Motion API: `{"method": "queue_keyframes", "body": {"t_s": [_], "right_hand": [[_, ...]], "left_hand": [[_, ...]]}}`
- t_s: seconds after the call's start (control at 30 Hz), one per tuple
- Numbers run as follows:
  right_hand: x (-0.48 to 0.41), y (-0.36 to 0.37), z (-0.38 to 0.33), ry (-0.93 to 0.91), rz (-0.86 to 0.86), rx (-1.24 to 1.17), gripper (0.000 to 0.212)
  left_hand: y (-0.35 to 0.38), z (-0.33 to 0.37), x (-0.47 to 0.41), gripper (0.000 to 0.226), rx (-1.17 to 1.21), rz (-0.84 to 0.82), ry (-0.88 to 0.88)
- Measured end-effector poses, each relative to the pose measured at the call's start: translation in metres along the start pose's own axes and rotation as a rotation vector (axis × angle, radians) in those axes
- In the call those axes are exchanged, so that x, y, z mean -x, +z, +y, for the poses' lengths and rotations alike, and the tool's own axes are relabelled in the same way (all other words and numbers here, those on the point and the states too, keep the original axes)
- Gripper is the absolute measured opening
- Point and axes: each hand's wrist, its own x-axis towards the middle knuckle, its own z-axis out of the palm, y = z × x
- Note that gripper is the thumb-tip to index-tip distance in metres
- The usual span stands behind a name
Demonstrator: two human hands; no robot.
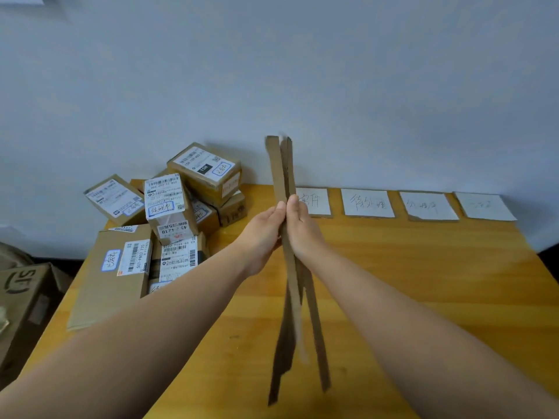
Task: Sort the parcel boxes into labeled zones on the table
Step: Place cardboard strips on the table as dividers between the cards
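Parcel boxes (169, 207) sit heaped at the far-left corner of the table (423, 282), none in a zone yet. Labels face every which way, a couple of boxes lie tilted on top, and one big flat box (102, 276) is at the front, close to the table's left edge. Both hands are up mid-table: left hand (263, 234) and right hand (302, 228) press toward each other, clamping a bundle of cardboard strips (279, 164) btwn them, thumbs on the near face, other fingers mostly hidden behind, nothing else held. Strips stand nearly upright, tops together above the hands, but the lower ends fan apart and look blurred, so the grip prob. only bites the middle. Risk no. 1: a strip slides out of the bundle and drops on the table or over the near edge. Risk no. 2: those long loose ends go wide. To the left they'd clip the heap, and the tilted top boxes could tumble, maybe off the table toward the carton (21, 297) on the floor. Toward the far edge they'd nudge the four label cards (367, 204), which lie flat in a row by the wall, look light and would shift easily. If cards move, zones blur. Also, writing on the two rightmost cards is too faint to read from here; a misread = boxes in the wrong zone. My guess: strips are meant as dividers btwn zones, and laid crooked they'd leave the borders ambiguous.
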Motion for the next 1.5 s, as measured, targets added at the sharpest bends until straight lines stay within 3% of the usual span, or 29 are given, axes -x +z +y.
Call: {"method": "queue_keyframes", "body": {"t_s": [0.17, 0.37, 0.53, 0.7, 0.83, 0.93, 1.13, 1.5], "right_hand": [[-0.001, 0.004, 0.006, -0.027, 0.042, -0.096, 0.048], [-0.006, -0.005, 0.004, 0.064, 0.132, -0.225, 0.027], [-0.008, -0.007, 0.003, 0.104, 0.026, -0.327, 0.019], [-0.008, -0.005, -0.007, 0.103, 0.006, -0.242, 0.028], [-0.013, -0.003, -0.013, 0.075, 0.047, -0.098, 0.04], [-0.017, -0.005, -0.015, 0.065, 0.054, -0.154, 0.037], [-0.018, -0.009, -0.012, 0.051, 0.024, -0.27, 0.03], [-0.017, -0.009, -0.004, 0.0, 0.008, -0.337, 0.008]], "left_hand": [[-0.005, 0.0, 0.001, 0.039, 0.017, -0.048, 0.002], [-0.016, -0.003, -0.005, 0.04, 0.016, 0.053, -0.025], [-0.022, -0.01, -0.005, 0.023, -0.022, 0.125, 0.061], [-0.022, -0.006, -0.003, 0.013, -0.365, 0.183, 0.104], [-0.021, 0.0, -0.002, 0.016, -0.596, 0.072, 0.137], [-0.025, 0.005, 0.001, 0.025, -0.514, -0.031, 0.093], [-0.037, 0.011, 0.004, 0.036, -0.053, -0.086, -0.087], [-0.034, -0.004, 0.0, 0.03, -0.077, 0.041, 0.007]]}}
